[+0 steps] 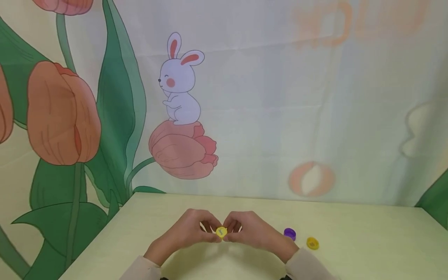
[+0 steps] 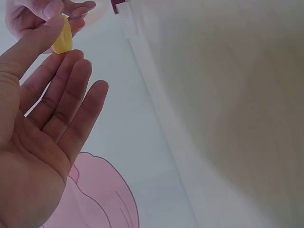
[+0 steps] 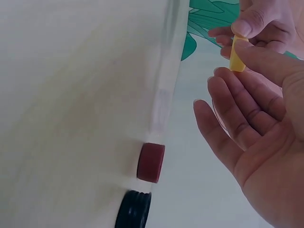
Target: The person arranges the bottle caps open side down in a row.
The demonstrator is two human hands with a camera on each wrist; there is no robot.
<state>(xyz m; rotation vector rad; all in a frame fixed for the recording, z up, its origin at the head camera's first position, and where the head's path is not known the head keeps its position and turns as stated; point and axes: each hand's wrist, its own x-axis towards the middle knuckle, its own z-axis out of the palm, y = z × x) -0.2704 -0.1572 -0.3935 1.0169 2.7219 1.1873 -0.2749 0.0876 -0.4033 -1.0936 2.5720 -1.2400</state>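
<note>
A small yellow disc-shaped piece (image 1: pixel 221 232) with blue marking on its face is held up between both hands. My left hand (image 1: pixel 196 228) pinches it from the left with thumb and index finger. From the opposite side, thumb and fingers of my right hand (image 1: pixel 250 230) pinch the same piece. Both wrist views show the yellow piece (image 2: pixel 62 37) edge-on between the two thumbs, while the other fingers of the left hand (image 2: pixel 52 109) stay loosely extended. The right hand's lower fingers (image 3: pixel 237 111) are extended likewise.
Right of my right forearm lie a purple cap (image 1: pixel 289 234) and a yellow cap (image 1: pixel 312 243) on the pale tabletop (image 1: pixel 367 241). In the right wrist view, a dark red cap (image 3: pixel 151 163) stands near a black cap (image 3: pixel 133 210). A printed cloth (image 1: pixel 252 97) hangs behind.
</note>
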